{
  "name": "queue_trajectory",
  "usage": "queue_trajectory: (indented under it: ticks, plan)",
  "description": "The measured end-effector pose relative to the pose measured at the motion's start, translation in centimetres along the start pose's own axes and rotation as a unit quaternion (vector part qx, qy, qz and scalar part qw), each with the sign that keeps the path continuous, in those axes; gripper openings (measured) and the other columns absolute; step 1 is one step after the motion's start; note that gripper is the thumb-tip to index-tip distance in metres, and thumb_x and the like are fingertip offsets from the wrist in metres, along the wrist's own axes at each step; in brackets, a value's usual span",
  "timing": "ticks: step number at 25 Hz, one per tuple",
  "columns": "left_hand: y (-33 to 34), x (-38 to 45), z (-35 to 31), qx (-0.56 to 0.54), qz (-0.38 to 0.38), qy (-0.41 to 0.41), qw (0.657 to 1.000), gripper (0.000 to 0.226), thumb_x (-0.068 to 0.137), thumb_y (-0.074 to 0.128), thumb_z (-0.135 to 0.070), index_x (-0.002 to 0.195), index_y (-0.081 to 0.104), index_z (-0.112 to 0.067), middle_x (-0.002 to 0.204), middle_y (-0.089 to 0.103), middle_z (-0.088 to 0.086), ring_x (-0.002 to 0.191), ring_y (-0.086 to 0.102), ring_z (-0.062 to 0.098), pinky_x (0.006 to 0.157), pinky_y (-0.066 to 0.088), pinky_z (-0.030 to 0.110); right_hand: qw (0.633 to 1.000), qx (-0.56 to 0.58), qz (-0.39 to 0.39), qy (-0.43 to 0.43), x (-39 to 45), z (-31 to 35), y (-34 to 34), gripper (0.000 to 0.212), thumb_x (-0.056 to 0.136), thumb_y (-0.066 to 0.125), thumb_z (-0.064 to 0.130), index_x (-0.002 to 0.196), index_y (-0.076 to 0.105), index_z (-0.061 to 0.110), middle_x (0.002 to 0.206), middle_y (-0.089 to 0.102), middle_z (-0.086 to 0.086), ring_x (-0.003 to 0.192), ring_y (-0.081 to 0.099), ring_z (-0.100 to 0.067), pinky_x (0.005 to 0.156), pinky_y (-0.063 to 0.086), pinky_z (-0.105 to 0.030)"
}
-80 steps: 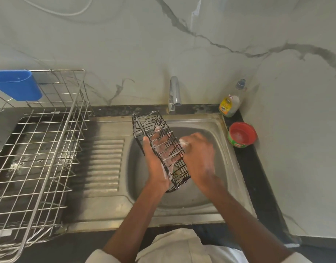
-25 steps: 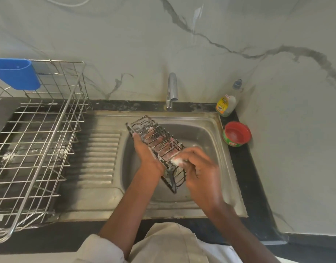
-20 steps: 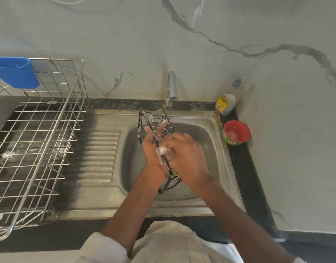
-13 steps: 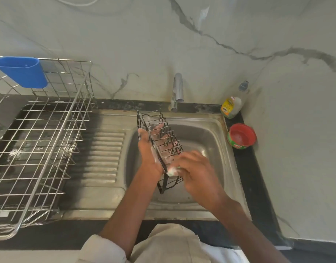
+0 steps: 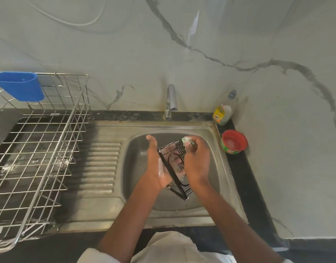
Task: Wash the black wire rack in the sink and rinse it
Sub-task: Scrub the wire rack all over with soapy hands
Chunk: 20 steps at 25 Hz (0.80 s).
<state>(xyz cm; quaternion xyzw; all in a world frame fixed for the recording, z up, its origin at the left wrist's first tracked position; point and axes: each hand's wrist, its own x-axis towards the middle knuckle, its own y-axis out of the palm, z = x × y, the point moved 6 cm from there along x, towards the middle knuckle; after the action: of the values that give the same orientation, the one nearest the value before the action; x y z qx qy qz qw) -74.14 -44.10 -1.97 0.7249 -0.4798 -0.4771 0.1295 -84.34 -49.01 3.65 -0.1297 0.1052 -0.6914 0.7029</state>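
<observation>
"Black wire, soapy all over. Where did you have the rack at that point?"

"I had it over the sink, held up in the bowl and tilted, one end low near the front wall, the other up by my fingers. My left hand was gripping it along its left side, thumb pointing toward the tap."

"And the right hand?"

"It was pinching a foamy scrubber against the top far corner of the rack. I judged I was in the scrubbing step, not the rinse: suds were on my hands, and I saw no water coming from the tap."

"So what did the next move call for?"

"Working the scrubber down the remaining wires, I reckoned, then freeing one hand to open the tap and turning the rack under the stream. A slick wire frame wants a firm hold, or it slips."

"Anything else nearby?"

"A soap bottle and a red tub on the tabletop to the right, and a steel drying basket with a blue cup to the left."
</observation>
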Motion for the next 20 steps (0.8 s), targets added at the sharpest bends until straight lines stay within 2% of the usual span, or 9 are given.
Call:
queue_trajectory:
  ticks: [2,4,6,9,11,15,17,19,20]
  plan:
    - [-0.5,-0.3,-0.2,-0.014,0.004,0.002,1.0,0.121,0.083,0.02,-0.1,0.139,0.067,-0.003,0.137,0.069,0.023,0.119,0.068,0.039,0.091,0.058,0.05,1.0,-0.002,0.005,0.013,1.0,-0.3,0.3,0.022,0.098,0.063,0.003,0.105,0.071,0.022,0.098,0.072,0.008,0.095,0.07,-0.011,0.08,0.056,-0.027]
    - [-0.2,-1.1,-0.6,-0.037,0.061,0.013,0.997,0.122,0.084,0.023,-0.099,0.144,0.063,0.0,0.147,0.06,0.028,0.124,0.063,0.041,0.097,0.054,0.051,0.999,-0.025,0.014,0.014,1.4,0.0,0.8,0.024,0.096,0.065,0.003,0.103,0.071,0.025,0.099,0.072,0.007,0.093,0.07,-0.014,0.081,0.06,-0.037]
    - [0.0,-1.5,-1.2,-0.064,0.113,0.025,0.991,0.122,0.085,0.026,-0.097,0.145,0.061,0.003,0.143,0.061,0.029,0.126,0.063,0.04,0.1,0.055,0.05,0.988,-0.137,0.006,-0.072,0.4,1.7,1.3,0.029,0.09,0.067,-0.001,0.102,0.074,0.025,0.103,0.068,0.008,0.098,0.065,-0.016,0.086,0.057,-0.046]
    - [-0.6,-1.2,-1.9,-0.088,0.154,0.033,0.984,0.125,0.085,0.032,-0.097,0.15,0.052,0.007,0.133,0.057,0.024,0.13,0.053,0.037,0.102,0.049,0.044,0.924,-0.278,0.031,-0.259,-3.0,3.6,2.0,0.036,0.079,0.071,-0.002,0.097,0.077,0.028,0.102,0.069,0.01,0.1,0.059,-0.02,0.088,0.049,-0.044]
    - [-0.9,-1.0,-1.6,-0.103,0.173,0.031,0.979,0.119,0.087,0.031,-0.097,0.144,0.058,0.005,0.127,0.06,0.023,0.123,0.058,0.037,0.1,0.05,0.045,0.921,-0.258,0.091,-0.278,-3.1,3.5,2.1,0.037,0.08,0.072,-0.005,0.098,0.078,0.027,0.101,0.07,0.011,0.096,0.059,-0.016,0.081,0.052,-0.036]
    - [-0.5,-1.2,-1.2,-0.12,0.16,0.021,0.98,0.101,0.09,0.036,-0.092,0.119,0.074,-0.003,0.115,0.07,0.016,0.111,0.072,0.032,0.095,0.058,0.042,0.942,-0.177,0.098,-0.269,-1.0,5.0,3.5,0.031,0.083,0.069,-0.01,0.09,0.08,0.017,0.091,0.072,0.005,0.084,0.065,-0.012,0.07,0.054,-0.025]
    - [-1.2,-1.0,-1.8,-0.118,0.136,0.024,0.983,0.1,0.091,0.04,-0.089,0.123,0.073,-0.001,0.115,0.07,0.016,0.112,0.071,0.031,0.102,0.053,0.041,0.917,-0.159,0.146,-0.335,-2.7,5.0,3.4,0.027,0.081,0.068,-0.012,0.085,0.079,0.012,0.089,0.071,0.002,0.08,0.065,-0.011,0.07,0.053,-0.022]
    - [-1.6,-0.7,-2.0,-0.11,0.128,0.032,0.985,0.098,0.095,0.034,-0.086,0.126,0.069,0.0,0.108,0.07,0.016,0.101,0.071,0.03,0.096,0.054,0.039,0.905,-0.156,0.174,-0.355,-4.2,4.2,2.6,0.029,0.082,0.07,-0.017,0.087,0.08,0.01,0.091,0.072,0.002,0.081,0.068,-0.012,0.072,0.055,-0.019]
    - [-1.4,-0.8,-2.0,-0.103,0.125,0.033,0.986,0.095,0.097,0.032,-0.084,0.126,0.068,-0.002,0.108,0.069,0.015,0.1,0.071,0.029,0.091,0.057,0.039,0.915,-0.155,0.153,-0.341,-3.6,4.2,2.5,0.03,0.082,0.07,-0.017,0.088,0.081,0.01,0.091,0.073,0.002,0.082,0.069,-0.01,0.073,0.055,-0.017]
